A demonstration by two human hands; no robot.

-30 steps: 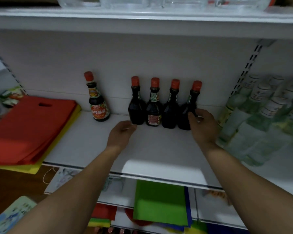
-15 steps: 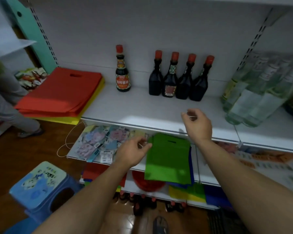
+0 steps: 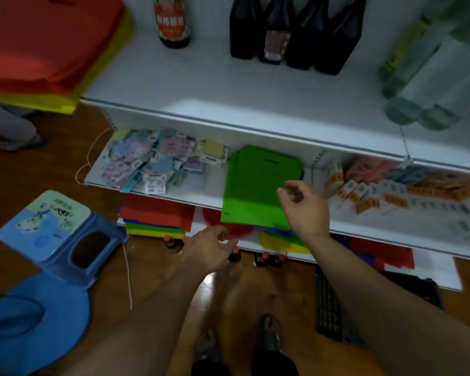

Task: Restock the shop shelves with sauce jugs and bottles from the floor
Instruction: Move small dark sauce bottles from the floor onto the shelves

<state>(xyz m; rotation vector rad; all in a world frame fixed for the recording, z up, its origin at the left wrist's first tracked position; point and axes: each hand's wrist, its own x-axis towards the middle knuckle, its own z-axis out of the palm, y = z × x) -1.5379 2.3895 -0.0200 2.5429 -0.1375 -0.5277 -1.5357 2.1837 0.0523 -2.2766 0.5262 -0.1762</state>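
On the shelf (image 3: 228,85) stand five dark bottles (image 3: 299,39); below, left grip (image 3: 209,251) and right grip (image 3: 304,210) hover loose, empty.

1. On the upper shelf (image 3: 255,88), white: at left, a stack of red bags (image 3: 38,44) over yellow bags (image 3: 52,105); a lone labelled bottle (image 3: 173,23), upright; apart from it, four dark bottles (image 3: 293,33) upright in a touching row; at right, clear greenish bottles (image 3: 432,77) crowded together.
2. On the middle shelf (image 3: 194,185): at left, a loose heap of carded packets (image 3: 149,164); green bags (image 3: 255,185) overhanging the front edge; at right, small orange-and-white boxes (image 3: 377,191).
3. On the bottom shelf (image 3: 434,270): flat stacks of coloured bags (image 3: 158,214), red on top at left.
4. On the wooden floor (image 3: 38,172): at left, a blue stool (image 3: 57,234), with a blue round piece (image 3: 36,321) just beside it; red-capped bottles (image 3: 267,257) upright just beside the bottom shelf's front edge; at right, a dark mesh basket (image 3: 331,308); two sandalled feet (image 3: 269,335).
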